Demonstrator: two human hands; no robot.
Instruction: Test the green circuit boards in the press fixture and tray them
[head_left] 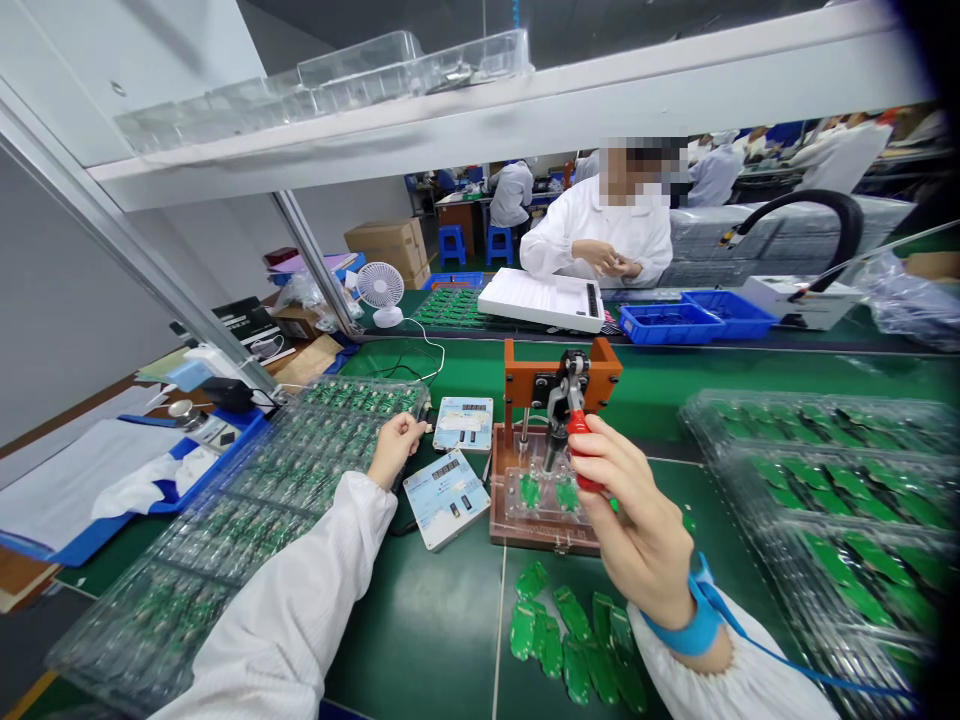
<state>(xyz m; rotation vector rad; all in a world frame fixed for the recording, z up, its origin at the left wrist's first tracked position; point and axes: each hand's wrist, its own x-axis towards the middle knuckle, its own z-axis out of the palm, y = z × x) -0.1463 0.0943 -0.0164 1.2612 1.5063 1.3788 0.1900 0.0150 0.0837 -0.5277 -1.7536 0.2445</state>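
Note:
My right hand [637,520] is wrapped round the red handle [579,440] of a toggle clamp [570,385] on an orange-framed test fixture [519,380]. The handle points down. Beneath the clamp, a clear plate on the fixture's brown base [544,537] carries small green circuit boards [529,490]. My left hand [396,447] is closed in a pinch over the right edge of a clear tray of circuit boards [300,460]; what its fingertips hold is too small to make out. Beside it lie two white meter boxes with displays, an upper one [463,424] and a lower one [447,500].
Loose green boards [577,640] lie before the fixture. Stacked clear trays [847,500] of boards stand at right. Behind are a white fan [380,290], blue bins [667,322] and a co-worker [600,235]. A shelf [480,115] crosses overhead. A blue wrist strap's cord [810,668] trails right.

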